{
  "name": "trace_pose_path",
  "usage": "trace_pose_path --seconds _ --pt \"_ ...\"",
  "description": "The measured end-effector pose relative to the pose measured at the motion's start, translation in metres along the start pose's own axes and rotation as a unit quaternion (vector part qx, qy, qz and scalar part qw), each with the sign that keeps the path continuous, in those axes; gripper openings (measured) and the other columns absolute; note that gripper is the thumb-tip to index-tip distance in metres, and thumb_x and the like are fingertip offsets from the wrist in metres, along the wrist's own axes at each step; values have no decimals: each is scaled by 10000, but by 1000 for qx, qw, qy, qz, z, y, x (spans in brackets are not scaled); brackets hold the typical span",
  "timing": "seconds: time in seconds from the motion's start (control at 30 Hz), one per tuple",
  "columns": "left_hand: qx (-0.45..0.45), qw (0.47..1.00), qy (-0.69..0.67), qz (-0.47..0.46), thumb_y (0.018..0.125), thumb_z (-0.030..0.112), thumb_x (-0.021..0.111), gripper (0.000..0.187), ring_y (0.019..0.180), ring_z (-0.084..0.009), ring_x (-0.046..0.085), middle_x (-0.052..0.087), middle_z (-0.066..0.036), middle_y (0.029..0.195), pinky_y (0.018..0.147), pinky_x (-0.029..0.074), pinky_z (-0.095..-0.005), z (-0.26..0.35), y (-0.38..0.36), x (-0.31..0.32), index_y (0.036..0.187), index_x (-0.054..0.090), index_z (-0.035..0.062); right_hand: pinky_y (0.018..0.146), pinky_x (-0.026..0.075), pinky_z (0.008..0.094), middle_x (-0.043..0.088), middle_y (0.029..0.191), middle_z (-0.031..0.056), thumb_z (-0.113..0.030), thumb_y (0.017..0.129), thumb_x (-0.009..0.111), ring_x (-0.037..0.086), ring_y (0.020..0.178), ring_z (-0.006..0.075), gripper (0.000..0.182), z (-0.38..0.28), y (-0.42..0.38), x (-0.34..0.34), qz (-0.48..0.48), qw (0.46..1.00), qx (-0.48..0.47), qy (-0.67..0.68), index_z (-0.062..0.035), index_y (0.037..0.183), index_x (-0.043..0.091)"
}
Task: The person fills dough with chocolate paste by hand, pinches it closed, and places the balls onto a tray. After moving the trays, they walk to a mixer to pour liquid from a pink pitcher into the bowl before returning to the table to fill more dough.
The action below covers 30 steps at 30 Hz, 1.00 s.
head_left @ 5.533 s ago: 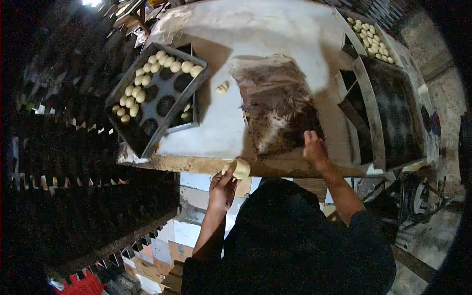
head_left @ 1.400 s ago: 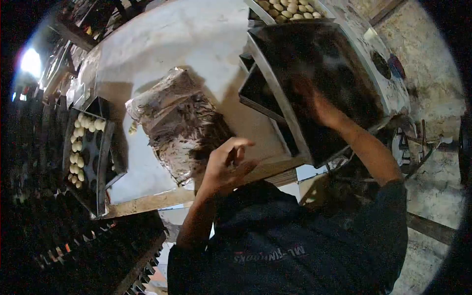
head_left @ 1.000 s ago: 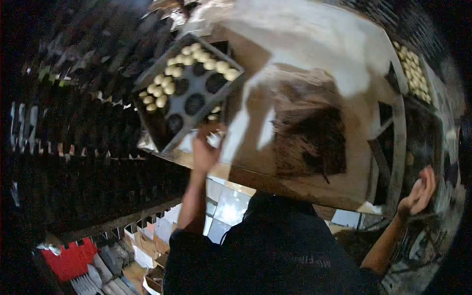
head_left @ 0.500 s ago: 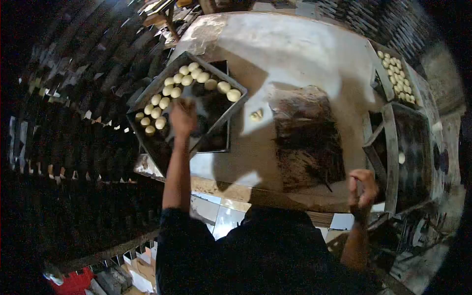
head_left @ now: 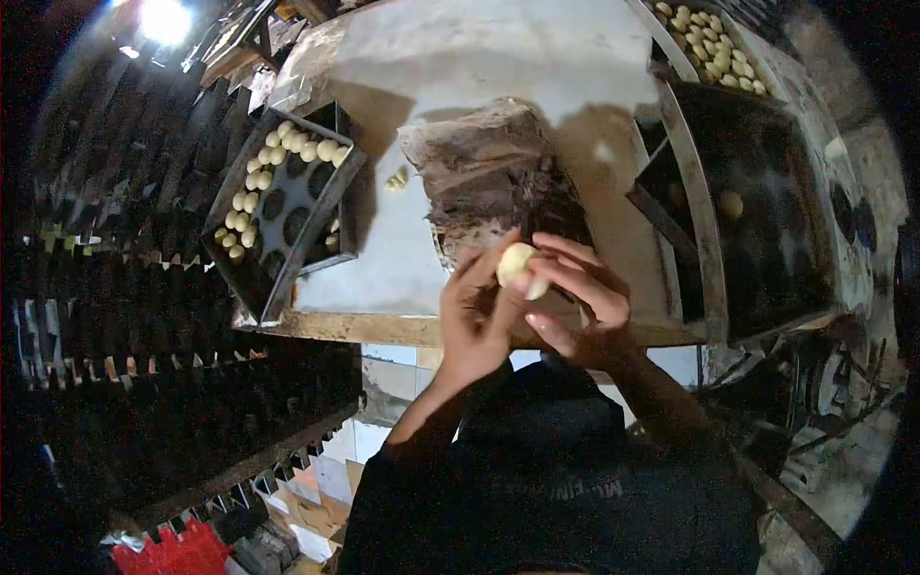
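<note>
A pale dough ball (head_left: 515,261) is held between my two hands above the table's near edge. My left hand (head_left: 474,321) grips it with the thumb and fingers. From the other side, the fingers of my right hand (head_left: 586,299) press on the same ball. Just beyond my hands lies a dark brown, paste-like slab (head_left: 498,172), partly covered by my fingers. To the left stands a metal tray (head_left: 331,206) with dough balls (head_left: 251,201) along its far and left sides. A small pale scrap of dough (head_left: 396,180) rests between tray and slab.
On the right, a large dark tray (head_left: 695,211) carries a single dough ball (head_left: 730,203). Behind it, another tray (head_left: 661,34) is filled with several dough balls (head_left: 714,43). The worktable (head_left: 383,57) has a wooden front edge. A bright lamp (head_left: 165,21) shines at upper left.
My left hand has left the left tray and come to the middle. My right hand has moved in from the right side. Both now meet around a dough ball, and the view has shifted.
</note>
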<state>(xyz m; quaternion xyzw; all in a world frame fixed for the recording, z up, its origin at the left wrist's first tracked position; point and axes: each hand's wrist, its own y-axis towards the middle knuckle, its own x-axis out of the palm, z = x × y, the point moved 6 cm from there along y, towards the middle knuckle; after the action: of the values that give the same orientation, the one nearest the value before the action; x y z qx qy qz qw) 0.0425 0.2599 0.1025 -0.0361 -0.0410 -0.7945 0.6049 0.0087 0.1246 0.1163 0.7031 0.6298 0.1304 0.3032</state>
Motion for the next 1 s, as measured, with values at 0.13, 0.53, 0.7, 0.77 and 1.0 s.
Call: trace_pose_path --seconds 0.13,0.53,0.7,0.77,1.0 --pt "183 955 232 19 870 117 647 350 950 -217 565 603 -136 1063 847 451 -315 3 -35 11 1184 600 -31 775 498 289 646 999 174 -126 871 596 635 905 210 280 -5 -16 -9 58 998 20 28 71 1069 618" --pt "-63 988 -102 101 973 233 527 278 702 -125 573 647 -48 821 670 491 -285 -37 -122 -93 1039 638 -13 872 410 474 553 1078 180 -109 931 498 522 964 345 244 6 -81 154 -45 948 -168 -267 11 1142 523" --pt "-160 950 -250 95 924 274 601 308 765 -137 606 627 -73 913 697 521 -244 -93 -180 -139 1044 585 -9 862 421 420 558 1010 177 -224 973 458 539 955 322 263 -12 -99 205 -63 992 108 -26 -7 1049 584" --pt "-249 899 -352 74 935 253 571 335 942 -205 640 636 -130 1037 816 560 -297 -110 -189 -154 1102 556 -36 805 452 379 579 973 160 -262 978 450 573 889 275 305 -13 -114 204 -49 993 102 -24 -9 1067 595" --pt "-214 897 -386 -4 958 220 528 390 1119 -270 581 587 -202 1186 1008 461 -395 -100 -161 -160 1174 521 -105 700 501 412 617 904 217 -82 763 575 616 802 341 272 126 -142 59 -85 842 115 -520 54 998 585"
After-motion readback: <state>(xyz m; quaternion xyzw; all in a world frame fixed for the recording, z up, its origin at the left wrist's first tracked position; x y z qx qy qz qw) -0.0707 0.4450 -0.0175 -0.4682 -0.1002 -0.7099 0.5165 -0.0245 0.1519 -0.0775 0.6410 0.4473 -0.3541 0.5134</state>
